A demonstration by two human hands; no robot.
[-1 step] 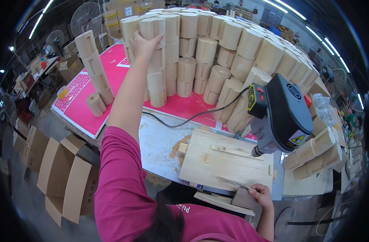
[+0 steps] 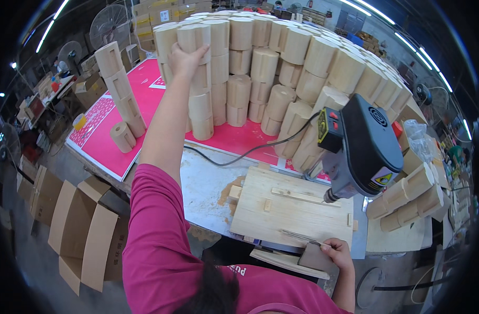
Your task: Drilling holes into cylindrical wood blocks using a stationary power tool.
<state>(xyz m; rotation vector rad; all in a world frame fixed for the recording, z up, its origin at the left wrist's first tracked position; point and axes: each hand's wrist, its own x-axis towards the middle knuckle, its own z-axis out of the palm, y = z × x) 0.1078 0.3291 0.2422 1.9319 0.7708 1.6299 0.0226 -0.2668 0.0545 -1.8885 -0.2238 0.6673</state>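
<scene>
My left hand reaches far out to a stack of pale wooden cylinders. Its fingers and thumb wrap round the top wooden cylinder, which sits in line with the cylinders below it. Close to my body, my right hand pinches a flat grey-brown piece whose exact kind I cannot make out. That piece is at the near edge of a plywood board with thin wooden strips on it. Over the board's right side hangs the chuck of a black and grey bench drill.
Stacked cylinders fill the back of the table. A leaning stack and a single cylinder stand left on the pink sheet. A black cable crosses the table. Open cartons lie lower left; more cylinders lie right.
</scene>
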